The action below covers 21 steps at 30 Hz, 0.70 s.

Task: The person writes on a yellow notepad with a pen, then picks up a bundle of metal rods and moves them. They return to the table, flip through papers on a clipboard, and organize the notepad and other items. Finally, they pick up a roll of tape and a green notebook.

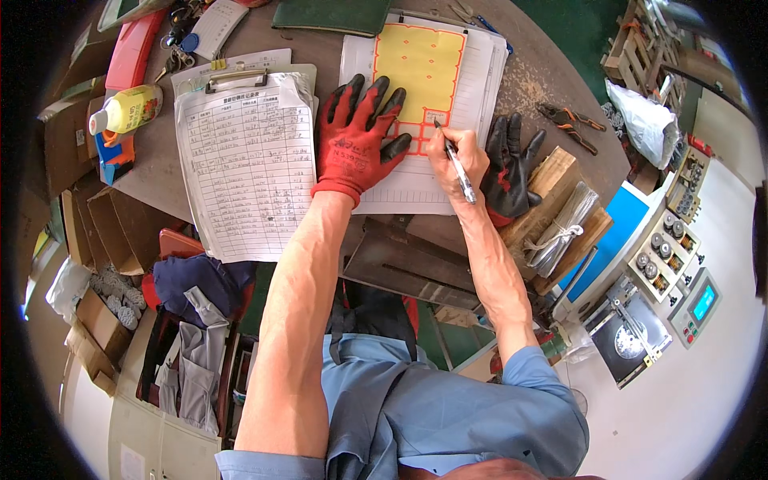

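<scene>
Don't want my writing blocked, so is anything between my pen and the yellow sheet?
Nothing visible is: the pen in your right hand has its tip at the lower right of the yellow sheet. Your gloved left hand lies left, clear of the tip.

Head cam, L one of side-by-side pair, is worn on the person's head & aimed down thru fisheye lens. Gloved L hand point(352, 148) & bare R hand point(458, 164) are seen from above, fairly near, in upper-mid pic; table point(164, 168) is viewed beneath them, mostly in top half. Forearms point(296, 320) are taken in from below, w/ own shirt point(488, 408) caught v. near at bottom edge. Wide surroundings are covered: cardboard boxes point(120, 224) far L, control panel point(694, 308) far R. Straight edges are bent toward rim; corners are blacked out.
</scene>
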Motion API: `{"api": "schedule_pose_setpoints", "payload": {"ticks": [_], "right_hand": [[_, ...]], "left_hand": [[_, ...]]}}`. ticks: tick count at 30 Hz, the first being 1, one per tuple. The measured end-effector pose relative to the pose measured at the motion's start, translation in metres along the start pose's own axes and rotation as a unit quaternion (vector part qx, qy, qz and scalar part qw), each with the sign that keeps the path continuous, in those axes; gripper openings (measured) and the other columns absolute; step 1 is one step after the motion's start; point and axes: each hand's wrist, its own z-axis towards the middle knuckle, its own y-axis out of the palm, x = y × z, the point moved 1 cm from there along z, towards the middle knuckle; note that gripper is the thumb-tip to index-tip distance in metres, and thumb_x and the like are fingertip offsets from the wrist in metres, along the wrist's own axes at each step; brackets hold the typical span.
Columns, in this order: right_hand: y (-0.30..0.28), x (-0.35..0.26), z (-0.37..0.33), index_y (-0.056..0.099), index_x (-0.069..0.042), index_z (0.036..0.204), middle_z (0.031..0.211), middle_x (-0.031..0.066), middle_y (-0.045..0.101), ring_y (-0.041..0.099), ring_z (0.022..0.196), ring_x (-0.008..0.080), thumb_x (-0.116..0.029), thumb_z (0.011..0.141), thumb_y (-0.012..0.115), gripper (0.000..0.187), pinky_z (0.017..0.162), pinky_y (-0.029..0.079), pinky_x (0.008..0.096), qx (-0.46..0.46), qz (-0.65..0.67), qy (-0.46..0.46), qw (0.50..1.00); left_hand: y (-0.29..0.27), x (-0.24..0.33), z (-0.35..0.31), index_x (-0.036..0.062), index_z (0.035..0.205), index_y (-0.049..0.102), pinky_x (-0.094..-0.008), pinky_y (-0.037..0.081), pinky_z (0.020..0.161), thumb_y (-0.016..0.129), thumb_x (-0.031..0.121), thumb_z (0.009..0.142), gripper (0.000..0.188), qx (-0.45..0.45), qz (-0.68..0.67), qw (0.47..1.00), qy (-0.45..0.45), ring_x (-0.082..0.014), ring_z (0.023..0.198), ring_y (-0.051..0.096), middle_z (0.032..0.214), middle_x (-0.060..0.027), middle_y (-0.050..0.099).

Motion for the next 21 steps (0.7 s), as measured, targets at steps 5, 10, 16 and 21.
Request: {"api": "schedule_pose_setpoints", "payload": {"ticks": [5, 10, 16, 21], "right_hand": [[0.0017, 0.0007, -0.0001, 0.053, -0.003, 0.087, 0.059, 0.0072, 0.056, 0.059, 0.048, 0.0187, -0.011, 0.086, 0.07, 0.019, 0.045, 0.047, 0.0312, -0.005, 0.005, 0.007, 1.0], [0.0012, -0.0011, 0.0022, 0.054, -0.003, 0.086, 0.059, 0.008, 0.056, 0.06, 0.049, 0.0199, -0.011, 0.086, 0.07, 0.018, 0.046, 0.047, 0.0322, -0.013, 0.023, 0.021, 0.999], [0.0025, -0.0004, 0.0046, 0.055, -0.003, 0.084, 0.057, 0.0065, 0.057, 0.059, 0.047, 0.0144, -0.013, 0.086, 0.07, 0.018, 0.045, 0.047, 0.0274, 0.002, 0.03, 0.018, 0.999], [-0.0003, -0.0024, 0.0028, 0.054, -0.003, 0.085, 0.058, 0.0077, 0.057, 0.06, 0.049, 0.0182, -0.013, 0.086, 0.07, 0.019, 0.045, 0.047, 0.0304, -0.002, 0.007, 0.018, 1.0]], "left_hand": [[-0.0002, -0.0001, 0.0005, 0.0281, 0.138, 0.051, -0.0544, 0.023, 0.111, 0.064, 0.046, 0.081, 0.061, 0.001, 0.0, 1.0, 0.001, -0.033, 0.14, 0.029, 0.149, -0.0038, 0.038], [0.0015, -0.0008, 0.0, 0.0279, 0.137, 0.051, -0.055, 0.023, 0.111, 0.064, 0.047, 0.081, 0.061, 0.005, -0.001, 1.0, 0.002, -0.0337, 0.139, 0.03, 0.148, -0.0042, 0.039], [0.0009, 0.0005, 0.0005, 0.0276, 0.136, 0.052, -0.0546, 0.024, 0.111, 0.065, 0.047, 0.08, 0.061, 0.009, -0.002, 1.0, 0.003, -0.0346, 0.138, 0.031, 0.148, -0.0043, 0.039], [0.0003, 0.0008, 0.0001, 0.0276, 0.136, 0.053, -0.0541, 0.024, 0.111, 0.065, 0.047, 0.08, 0.061, 0.011, 0.002, 1.0, 0.004, -0.0346, 0.138, 0.031, 0.147, -0.004, 0.04]]}}
